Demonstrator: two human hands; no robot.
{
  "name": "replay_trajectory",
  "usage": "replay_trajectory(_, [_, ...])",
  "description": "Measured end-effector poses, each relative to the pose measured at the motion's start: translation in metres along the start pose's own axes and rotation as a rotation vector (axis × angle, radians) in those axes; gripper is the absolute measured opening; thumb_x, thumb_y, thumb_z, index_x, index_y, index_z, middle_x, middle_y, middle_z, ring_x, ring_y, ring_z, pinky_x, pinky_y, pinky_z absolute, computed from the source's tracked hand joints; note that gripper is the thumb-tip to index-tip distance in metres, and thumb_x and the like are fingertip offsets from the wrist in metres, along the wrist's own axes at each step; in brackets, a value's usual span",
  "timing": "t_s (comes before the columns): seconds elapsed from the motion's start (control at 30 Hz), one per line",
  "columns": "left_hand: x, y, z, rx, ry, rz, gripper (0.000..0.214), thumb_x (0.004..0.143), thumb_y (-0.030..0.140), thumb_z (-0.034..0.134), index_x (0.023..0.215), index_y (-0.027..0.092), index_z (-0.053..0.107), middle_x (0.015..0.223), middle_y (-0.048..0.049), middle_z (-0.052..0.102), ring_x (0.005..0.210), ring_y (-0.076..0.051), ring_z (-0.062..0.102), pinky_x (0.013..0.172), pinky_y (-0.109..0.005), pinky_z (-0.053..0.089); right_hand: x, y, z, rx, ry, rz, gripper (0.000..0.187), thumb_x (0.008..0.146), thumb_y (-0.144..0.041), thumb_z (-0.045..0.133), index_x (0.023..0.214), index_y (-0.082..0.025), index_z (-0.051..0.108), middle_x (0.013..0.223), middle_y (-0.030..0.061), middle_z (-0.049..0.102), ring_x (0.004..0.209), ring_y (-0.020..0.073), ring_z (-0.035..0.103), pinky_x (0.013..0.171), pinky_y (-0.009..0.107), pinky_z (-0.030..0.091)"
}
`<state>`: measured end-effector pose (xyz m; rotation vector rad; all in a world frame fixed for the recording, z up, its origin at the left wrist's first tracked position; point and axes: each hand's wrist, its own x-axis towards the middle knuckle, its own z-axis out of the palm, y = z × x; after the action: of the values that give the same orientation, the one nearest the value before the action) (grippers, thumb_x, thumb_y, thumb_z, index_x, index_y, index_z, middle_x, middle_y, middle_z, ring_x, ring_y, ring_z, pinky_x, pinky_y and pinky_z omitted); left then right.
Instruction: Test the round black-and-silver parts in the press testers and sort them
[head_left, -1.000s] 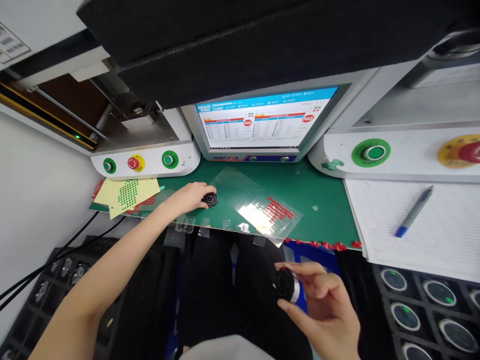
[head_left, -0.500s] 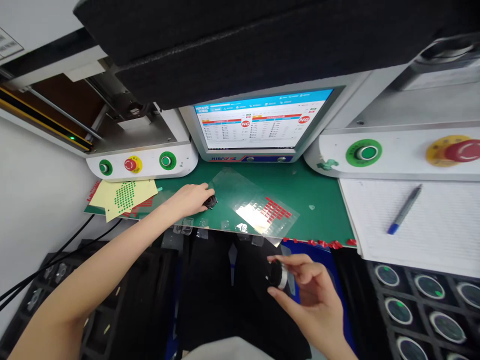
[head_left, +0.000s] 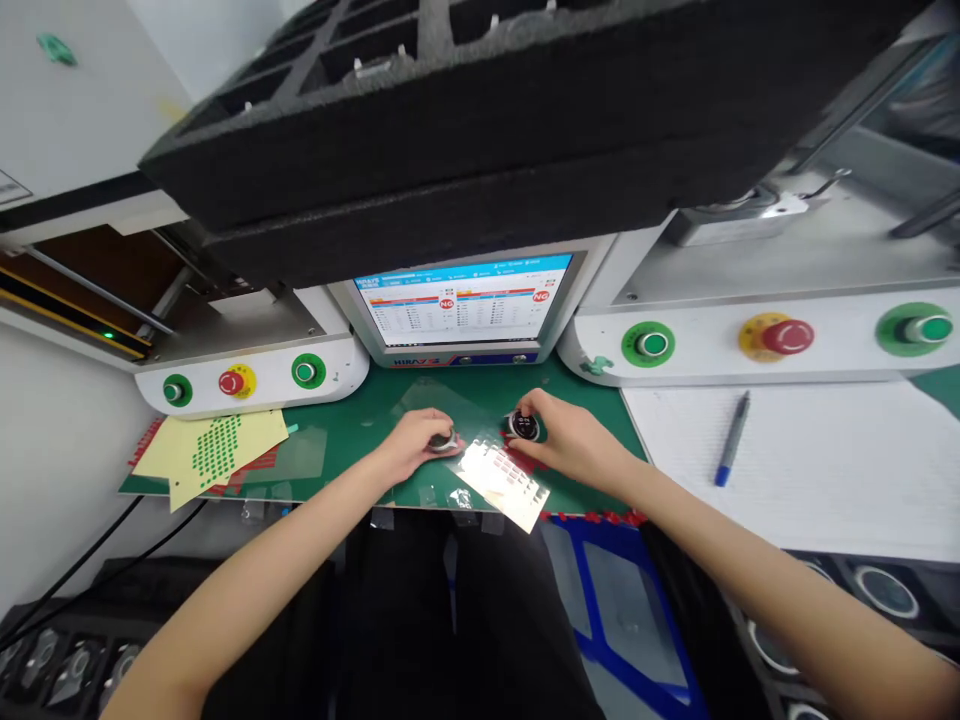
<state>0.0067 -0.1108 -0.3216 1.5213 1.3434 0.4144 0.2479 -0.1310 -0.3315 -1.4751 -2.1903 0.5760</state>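
In my right hand (head_left: 551, 430) is a round smartwatch body (head_left: 523, 425), its dark face up with lit white digits. Thumb and fingers pinch its rim at the far end of a clear sticker sheet (head_left: 517, 490). To the left, my left hand (head_left: 416, 440) grips a second round watch body (head_left: 442, 440) with a silvery rim, low over the green mat (head_left: 352, 425). My fingers cover part of that one. The sheet, with red and shiny pieces, lies between and below both hands and overhangs the front edge.
A monitor (head_left: 469, 310) showing red NG marks stands behind the mat. Button panels (head_left: 247, 385) flank it. A black foam tray (head_left: 450, 170) juts out overhead. Yellow sticker sheets (head_left: 217, 455) lie left; paper (head_left: 697, 490) with a pen (head_left: 733, 440) lies right. Trays of round parts (head_left: 885, 590) sit lower right.
My right hand has moved from above my lap up and forward to the mat with its watch body. My left hand stays near the mat, its watch body now tilted differently. The view has shifted right.
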Motion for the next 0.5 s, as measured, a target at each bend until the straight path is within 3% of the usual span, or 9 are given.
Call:
replay_trajectory(0.17, [0.008,-0.003,0.013,0.113,0.13,0.007,0.013,0.092,0.025,0.067,0.09,0.012,0.064,0.081,-0.0006,0.067,0.075,-0.015,0.067,0.073,-0.033,0.058,0.022,0.003,0.004,-0.131,-0.11,-0.011,0.026,0.082,-0.033,0.072,0.095,-0.018,0.054,0.081,-0.0004,0.063,0.068,0.0145,0.059,0.061,0.026,0.045])
replay_trajectory(0.33, [-0.004,0.005,0.011,0.281,0.286,0.125,0.016,0.086,0.022,0.074,0.076,0.013,0.065,0.085,-0.0021,0.07,0.091,-0.019,0.067,0.089,-0.041,0.054,0.017,-0.008,0.008,-0.229,-0.083,-0.113,0.021,0.082,-0.034,0.07,0.091,-0.018,0.059,0.08,0.0018,0.066,0.072,0.0168,0.062,0.065,0.028,0.048])
replay_trajectory(0.43, [-0.018,0.006,-0.02,0.347,0.415,0.167,0.013,0.084,0.017,0.075,0.074,0.014,0.066,0.085,-0.001,0.071,0.09,-0.018,0.067,0.089,-0.038,0.053,0.006,0.005,-0.018,-0.239,0.004,-0.152,0.019,0.08,-0.038,0.067,0.087,-0.022,0.06,0.091,0.0057,0.072,0.081,0.0215,0.068,0.068,0.03,0.049])
replay_trajectory(0.5, [-0.03,0.006,-0.062,0.385,0.563,0.151,0.009,0.086,0.014,0.071,0.079,0.014,0.066,0.086,-0.0009,0.071,0.089,-0.017,0.067,0.089,-0.037,0.053,0.003,0.029,-0.055,-0.265,0.13,-0.068,0.029,0.085,-0.05,0.055,0.082,-0.022,0.06,0.086,0.0079,0.073,0.071,0.0224,0.067,0.061,0.031,0.047])
